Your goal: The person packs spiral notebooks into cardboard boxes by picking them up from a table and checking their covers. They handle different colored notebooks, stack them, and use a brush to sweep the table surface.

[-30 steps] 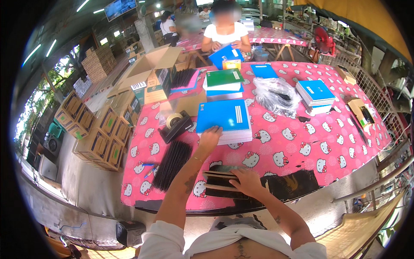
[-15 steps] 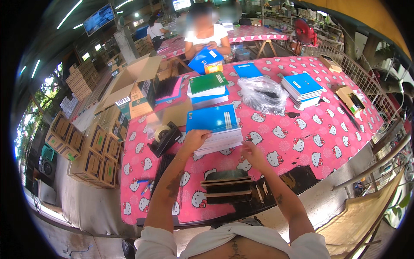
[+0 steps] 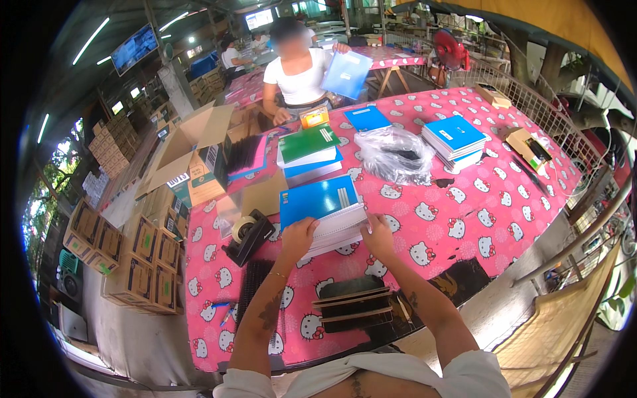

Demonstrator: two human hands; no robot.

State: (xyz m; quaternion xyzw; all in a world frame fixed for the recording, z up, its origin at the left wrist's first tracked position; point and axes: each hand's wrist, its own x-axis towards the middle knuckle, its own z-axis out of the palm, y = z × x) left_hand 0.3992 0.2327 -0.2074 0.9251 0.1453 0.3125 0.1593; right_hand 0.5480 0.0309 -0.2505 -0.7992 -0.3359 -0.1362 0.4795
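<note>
Directly in front of me lies a stack of blue-covered notebooks [image 3: 317, 196], its white page edges facing my side. My left hand [image 3: 300, 237] grips the stack's near left corner, with the fingers closed on the pages. At the near right corner my right hand [image 3: 378, 236] pinches the page edges between thumb and fingers. The upper part of the stack looks tilted up between both hands. Just left of it stands a black tape dispenser [image 3: 251, 237] with a roll of tape. Behind the stack sits a pile topped by a green notebook [image 3: 308, 142].
Clear plastic wrap [image 3: 394, 156] and another blue notebook stack [image 3: 454, 136] lie to the right. Black-and-brown strips [image 3: 353, 302] rest at the near edge. An open carton [image 3: 206, 174] stands left. Across the table a person holds a blue notebook [image 3: 348, 74].
Both hands have closed on the near corners of the notebook stack, the right having moved in to its edge. The person opposite has raised a blue notebook to the right.
</note>
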